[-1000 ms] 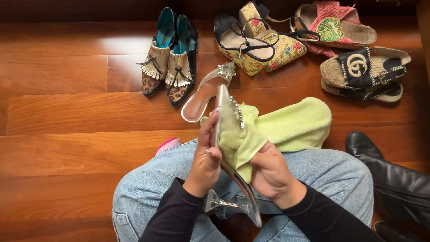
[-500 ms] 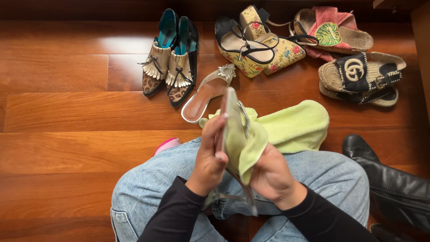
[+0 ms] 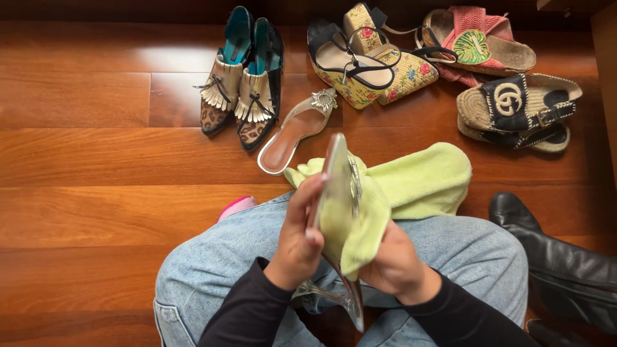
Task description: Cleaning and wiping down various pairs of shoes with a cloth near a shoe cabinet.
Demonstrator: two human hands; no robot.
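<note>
On the wooden floor (image 3: 83,160) to the left, nothing is being handled. Above the lap, a silver heeled shoe (image 3: 335,186) is gripped edge-on by the left hand (image 3: 297,241), whose fingers are closed along its sole. The right hand (image 3: 393,263) is closed on a lime-green cloth (image 3: 411,180) pressed to the shoe's side. The cloth could be snagged on the jewelled trim, or the slim clear heel strained, if too much force were applied.

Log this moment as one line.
left hand: holds silver heeled shoe | right hand: presses green cloth on shoe | floor: matching shoe, other pairs
</note>
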